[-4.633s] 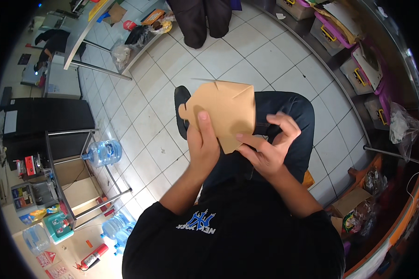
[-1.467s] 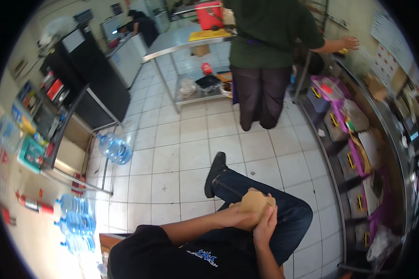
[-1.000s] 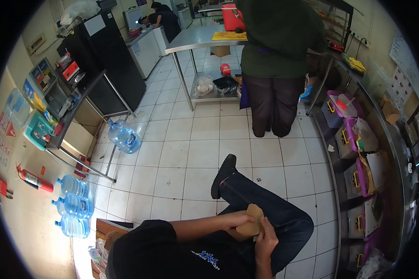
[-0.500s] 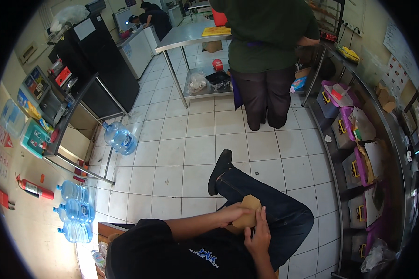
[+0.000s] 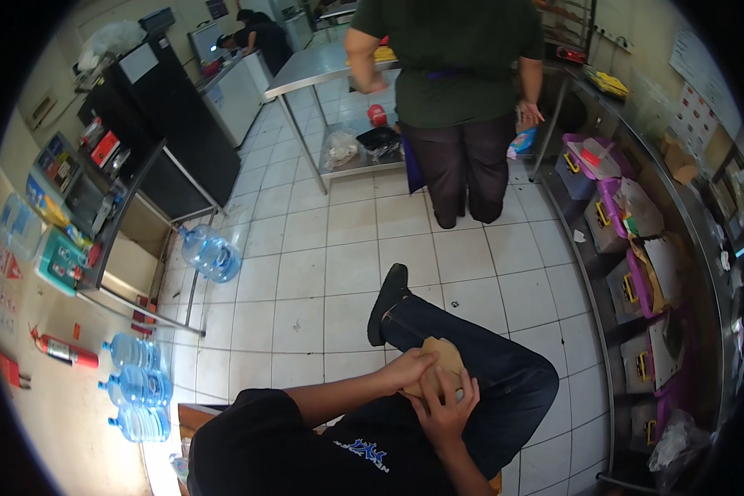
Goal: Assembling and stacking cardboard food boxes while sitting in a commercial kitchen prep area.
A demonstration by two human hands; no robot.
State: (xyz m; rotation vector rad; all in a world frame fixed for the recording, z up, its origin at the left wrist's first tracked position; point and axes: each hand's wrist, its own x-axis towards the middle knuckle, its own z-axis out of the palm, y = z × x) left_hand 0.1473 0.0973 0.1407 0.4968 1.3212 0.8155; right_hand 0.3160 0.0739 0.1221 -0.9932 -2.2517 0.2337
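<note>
Above my bent leg I hold a tan, many-sided piece [image 5: 445, 354] that looks like folded cardboard or a paper box. My left hand [image 5: 407, 369] grips its left side, the thumb lying on top. The bent fingers of my right hand [image 5: 446, 403] press over its lower right part and cover much of that area. How it is folded beneath my fingers cannot be made out.
A co-worker in a dark green shirt [image 5: 463, 66] stands ahead beside a steel table [image 5: 306, 70]. To the right runs a shelf with purple-lidded bins [image 5: 608, 198]. Large blue water bottles [image 5: 140, 387] stand at left, near a fire extinguisher [image 5: 62, 349]. Another bottle [image 5: 211, 252] lies farther off.
My right hand's fingers have gone from stretched along the tan piece's edge to bent over its face. The co-worker's arms have come down into view beside the body.
</note>
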